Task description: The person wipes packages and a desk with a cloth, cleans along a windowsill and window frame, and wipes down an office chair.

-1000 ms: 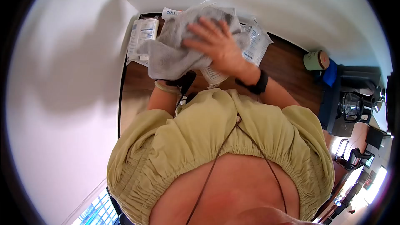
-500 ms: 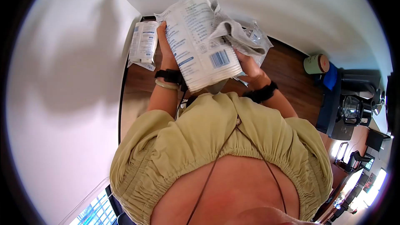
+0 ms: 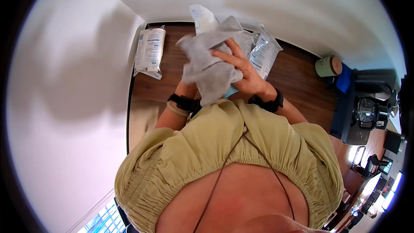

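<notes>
A grey cloth, partly smeared by motion, is spread in front of my chest. My right hand grips the cloth from above, its fingers pressed into the folds. My left hand is mostly covered by the cloth; only the part near the wrist shows and its fingers are hidden. Behind the cloth the top of a white printed plastic package sticks out; the rest of it is covered.
Another white package lies at the left end of the brown wooden surface. Clear-wrapped packages lie right of the cloth. Farther right are a green canister, a blue cloth and a coffee maker. Walls border the back and left.
The package that faced me in both hands is now lower and largely behind the cloth. My right hand has brought the grey cloth leftward across its front.
</notes>
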A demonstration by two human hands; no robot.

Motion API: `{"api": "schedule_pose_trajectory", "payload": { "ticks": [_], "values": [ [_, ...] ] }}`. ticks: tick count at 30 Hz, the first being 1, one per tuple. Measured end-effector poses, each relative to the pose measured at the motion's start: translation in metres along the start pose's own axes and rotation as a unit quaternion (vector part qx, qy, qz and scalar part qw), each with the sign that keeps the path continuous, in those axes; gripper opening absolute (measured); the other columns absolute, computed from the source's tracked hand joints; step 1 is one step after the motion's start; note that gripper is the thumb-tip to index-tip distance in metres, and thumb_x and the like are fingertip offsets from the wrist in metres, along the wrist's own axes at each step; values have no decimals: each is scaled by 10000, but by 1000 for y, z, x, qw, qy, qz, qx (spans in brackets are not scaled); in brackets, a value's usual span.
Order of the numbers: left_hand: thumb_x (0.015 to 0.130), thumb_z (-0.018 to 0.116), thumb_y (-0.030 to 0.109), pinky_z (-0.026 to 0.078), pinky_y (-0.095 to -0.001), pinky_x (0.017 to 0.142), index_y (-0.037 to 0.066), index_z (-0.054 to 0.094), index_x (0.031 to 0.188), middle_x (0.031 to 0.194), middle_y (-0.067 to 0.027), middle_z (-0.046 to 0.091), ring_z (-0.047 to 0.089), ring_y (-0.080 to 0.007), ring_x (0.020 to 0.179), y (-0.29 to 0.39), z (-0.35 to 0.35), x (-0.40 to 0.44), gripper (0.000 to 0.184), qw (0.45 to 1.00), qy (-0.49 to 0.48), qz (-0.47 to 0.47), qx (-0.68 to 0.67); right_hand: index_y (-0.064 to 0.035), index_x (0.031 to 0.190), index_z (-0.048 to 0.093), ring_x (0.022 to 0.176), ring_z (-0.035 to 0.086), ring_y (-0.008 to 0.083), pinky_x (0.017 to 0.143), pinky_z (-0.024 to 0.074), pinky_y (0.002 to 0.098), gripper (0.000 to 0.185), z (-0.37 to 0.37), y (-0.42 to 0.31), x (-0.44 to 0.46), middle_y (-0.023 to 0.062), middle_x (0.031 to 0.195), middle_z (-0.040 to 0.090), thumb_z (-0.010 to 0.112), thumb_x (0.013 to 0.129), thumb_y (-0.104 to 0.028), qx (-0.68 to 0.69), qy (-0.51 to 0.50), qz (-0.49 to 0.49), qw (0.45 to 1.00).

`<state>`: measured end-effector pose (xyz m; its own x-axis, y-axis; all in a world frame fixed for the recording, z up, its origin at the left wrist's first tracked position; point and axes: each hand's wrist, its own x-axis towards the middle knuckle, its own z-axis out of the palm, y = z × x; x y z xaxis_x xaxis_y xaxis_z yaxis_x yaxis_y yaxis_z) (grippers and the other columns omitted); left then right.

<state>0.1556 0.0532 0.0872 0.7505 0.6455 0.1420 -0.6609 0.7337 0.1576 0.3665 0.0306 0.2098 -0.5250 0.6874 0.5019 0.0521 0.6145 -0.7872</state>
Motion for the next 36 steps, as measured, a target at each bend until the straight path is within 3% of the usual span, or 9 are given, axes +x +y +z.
{"api": "schedule_pose_trajectory", "payload": {
  "ticks": [3,6,9,11,20,26,30,34,36],
  "values": [
    [944,519,364,446,-353,965,82,364,1376,1336,-98,455,491,-215,1178,-7,29,-13,538,952,99,118,265,-125,1363,472,1340,288,403,1103,201,492,673,-15,-13,32,219,1409,385,573,706,-20,-112,-111,20,987],
    [946,533,324,440,-349,984,84,355,1389,1380,-95,419,463,-218,1220,-10,39,-5,535,750,181,198,604,-103,1363,470,1333,297,397,1104,216,476,647,-15,9,50,205,1396,416,535,725,-17,-126,-112,49,984],
    [964,478,390,346,-380,1083,113,312,1423,1399,-89,412,403,-241,1284,-13,48,22,561,878,246,261,318,-87,1369,449,1323,340,365,1097,274,427,574,-11,35,55,174,1373,460,498,802,-14,-67,-27,107,992],
    [924,568,344,454,-384,995,90,374,1384,1317,-104,495,512,-256,1182,-9,63,18,561,942,190,232,152,-82,1370,445,1330,341,352,1097,284,406,544,-8,53,48,168,1382,455,513,832,-31,46,16,183,982],
    [818,445,630,442,-448,970,76,392,1370,1295,-153,505,513,-312,1163,13,98,11,783,912,256,289,140,-99,1301,525,1401,149,430,1113,224,510,680,4,3,-17,141,1483,315,741,657,-85,-162,-117,36,979],
    [845,462,554,458,-404,963,34,452,1314,1257,-156,539,538,-289,1134,7,52,9,700,938,191,270,103,-43,1364,438,1403,203,370,1123,222,438,574,-23,33,13,142,1473,346,622,830,-143,-96,12,-49,994],
    [865,443,517,478,-384,927,40,483,1282,1205,-132,575,565,-262,1073,-9,47,9,635,916,225,293,157,-1,1390,387,1320,356,253,1088,283,350,480,-35,52,32,151,1438,379,471,950,-175,56,95,84,990],
    [878,419,512,467,-380,924,50,505,1244,1175,-121,575,552,-251,1064,-4,67,16,595,881,260,344,195,12,1328,430,1168,515,226,1013,399,344,401,-9,82,-4,109,1293,534,392,990,-202,141,63,281,947],
    [875,420,512,464,-379,927,48,508,1237,1182,-124,570,545,-252,1076,5,70,13,595,860,277,378,201,-24,1328,437,1158,527,232,1016,412,369,402,9,67,-8,104,1298,531,385,1005,-257,530,176,412,720]
  ]
}}
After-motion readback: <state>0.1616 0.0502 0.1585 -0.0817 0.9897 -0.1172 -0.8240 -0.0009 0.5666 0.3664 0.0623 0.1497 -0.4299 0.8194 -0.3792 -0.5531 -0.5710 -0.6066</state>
